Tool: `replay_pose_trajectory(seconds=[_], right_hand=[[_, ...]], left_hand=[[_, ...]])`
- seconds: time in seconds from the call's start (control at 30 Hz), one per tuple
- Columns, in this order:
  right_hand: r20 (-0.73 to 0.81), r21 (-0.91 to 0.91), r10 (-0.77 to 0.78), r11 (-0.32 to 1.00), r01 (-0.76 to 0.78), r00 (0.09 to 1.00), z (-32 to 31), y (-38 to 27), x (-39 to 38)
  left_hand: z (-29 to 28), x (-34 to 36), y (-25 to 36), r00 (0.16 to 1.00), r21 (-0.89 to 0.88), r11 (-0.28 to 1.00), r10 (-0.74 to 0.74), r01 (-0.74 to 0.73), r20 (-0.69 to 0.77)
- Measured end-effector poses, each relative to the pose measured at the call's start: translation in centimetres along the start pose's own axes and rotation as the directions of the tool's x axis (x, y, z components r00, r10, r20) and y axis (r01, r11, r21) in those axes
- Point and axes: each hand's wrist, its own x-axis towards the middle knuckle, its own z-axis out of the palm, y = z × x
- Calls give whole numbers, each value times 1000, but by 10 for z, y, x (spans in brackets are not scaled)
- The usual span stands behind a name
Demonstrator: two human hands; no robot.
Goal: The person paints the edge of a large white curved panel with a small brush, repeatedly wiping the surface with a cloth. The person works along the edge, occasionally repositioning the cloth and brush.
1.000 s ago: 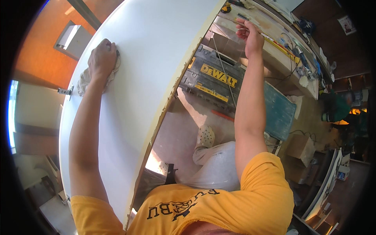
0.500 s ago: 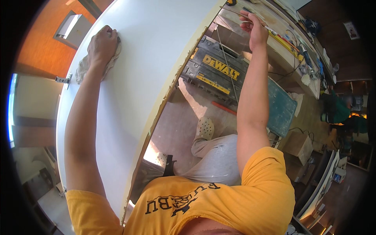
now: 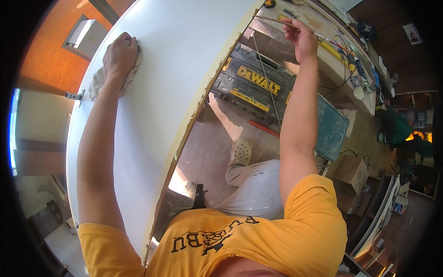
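Observation:
A large white panel (image 3: 180, 60) stretches across my left side, with a raw, cream-coloured edge (image 3: 204, 94) facing right. On its far left part, my left hand (image 3: 121, 54) is closed around a crumpled greyish cloth (image 3: 98, 84) that lies against the surface. My right hand (image 3: 300, 39), at the far right of the panel, pinches a thin stick-like tool (image 3: 273, 20). The tool's tip reaches the panel's edge near the far end; its exact kind is too small to make out. A small metal hinge (image 3: 74, 96) sits on the panel's left rim.
Below the panel's right edge stands a black and yellow tool case (image 3: 254, 76), beside a teal board (image 3: 332, 129). A workbench (image 3: 369, 99) with scattered tools runs along the far right. A cardboard box (image 3: 351, 174) and another person (image 3: 397, 127) are farther right.
My right hand has shifted slightly, and the tool's tip has slid nearer to me along the panel's edge. The left hand and cloth have hardly moved.

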Motion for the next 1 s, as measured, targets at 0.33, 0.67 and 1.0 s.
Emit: replay_pose_trajectory(seconds=[0.33, 0.67, 1.0], right_hand=[[-47, -55, 12, 998, -14, 999, 17, -3, -4], [62, -100, 22, 995, -16, 998, 9, -5, -5], [117, -26, 48, 999, -46, 992, -1, -13, -10]], left_hand=[[-1, -2, 0, 1000, -8, 1000, -2, 2, -5], [1, -1, -3, 999, 7, 1000, -8, 8, -32], [6, 2, -5, 997, -21, 999, 41, -42, -59]])
